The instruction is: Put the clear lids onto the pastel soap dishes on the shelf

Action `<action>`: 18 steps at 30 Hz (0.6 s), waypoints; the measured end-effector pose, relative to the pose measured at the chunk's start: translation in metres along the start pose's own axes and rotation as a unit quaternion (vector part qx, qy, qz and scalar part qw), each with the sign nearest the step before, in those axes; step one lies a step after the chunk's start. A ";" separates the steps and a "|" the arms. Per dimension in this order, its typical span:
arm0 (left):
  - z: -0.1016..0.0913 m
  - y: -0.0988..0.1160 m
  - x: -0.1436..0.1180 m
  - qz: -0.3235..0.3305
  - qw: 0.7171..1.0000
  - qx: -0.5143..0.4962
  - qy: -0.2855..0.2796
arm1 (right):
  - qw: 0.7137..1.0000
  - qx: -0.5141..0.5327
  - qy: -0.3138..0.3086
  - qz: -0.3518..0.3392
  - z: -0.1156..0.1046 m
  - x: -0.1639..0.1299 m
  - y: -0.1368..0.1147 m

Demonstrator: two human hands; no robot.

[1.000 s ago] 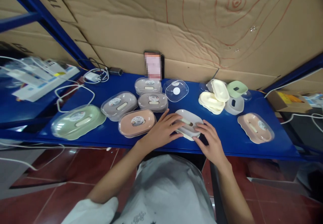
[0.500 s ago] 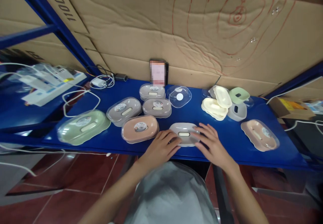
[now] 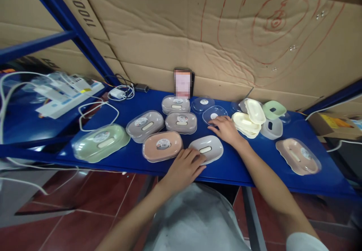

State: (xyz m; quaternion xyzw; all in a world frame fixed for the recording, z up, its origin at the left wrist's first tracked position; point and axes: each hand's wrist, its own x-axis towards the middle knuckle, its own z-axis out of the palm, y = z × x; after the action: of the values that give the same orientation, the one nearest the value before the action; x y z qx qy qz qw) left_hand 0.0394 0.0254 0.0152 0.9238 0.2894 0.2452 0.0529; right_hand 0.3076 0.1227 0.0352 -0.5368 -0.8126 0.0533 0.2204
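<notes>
A light grey soap dish (image 3: 212, 147) with a pale slot insert lies near the table's front edge, slightly turned. My left hand (image 3: 185, 167) grips its left end, fingers over the rim. My right hand (image 3: 225, 131) reaches behind the dish, fingers closed at the near edge of a clear plastic lid (image 3: 207, 116) with a round white sticker. Another clear lid (image 3: 199, 107) lies just behind. Left of the dish sits a lidded pink soap dish (image 3: 152, 151), with lidded grey dishes (image 3: 185, 126) beyond it.
A lidded green soap dish (image 3: 85, 149) is at far left, a lidded pink-beige one (image 3: 285, 155) at right. Cream pieces (image 3: 256, 111) and a green piece (image 3: 274, 109) are stacked back right. A phone (image 3: 183, 83) leans on the cardboard; cables and a power strip (image 3: 56, 106) lie left.
My right hand has left the grey dish and moved up to the clear lid. That lid has shifted right and towards me, off the other lid. The dish has turned slightly.
</notes>
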 end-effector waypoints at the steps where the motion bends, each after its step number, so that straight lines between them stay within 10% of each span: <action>1: 0.000 0.000 0.000 0.000 1.000 0.001 0.000 | 1.000 0.010 0.012 0.005 -0.006 -0.008 0.000; 4: 0.000 0.000 0.000 0.001 1.000 0.003 0.002 | 0.982 0.133 0.121 0.065 -0.025 -0.036 -0.005; 10: 0.002 0.001 0.000 -0.005 1.000 -0.003 -0.012 | 0.827 0.386 0.317 0.260 -0.037 -0.120 -0.015; 18: 0.003 0.000 -0.002 -0.022 1.000 -0.017 0.001 | 0.909 0.100 0.221 0.338 -0.026 -0.209 -0.024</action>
State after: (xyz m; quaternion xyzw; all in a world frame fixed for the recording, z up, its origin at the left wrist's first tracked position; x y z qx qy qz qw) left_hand 0.0394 0.0246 0.0113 0.9159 0.3053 0.2500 0.0735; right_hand 0.3664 -0.0782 0.0039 -0.7526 -0.5034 0.0855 0.4158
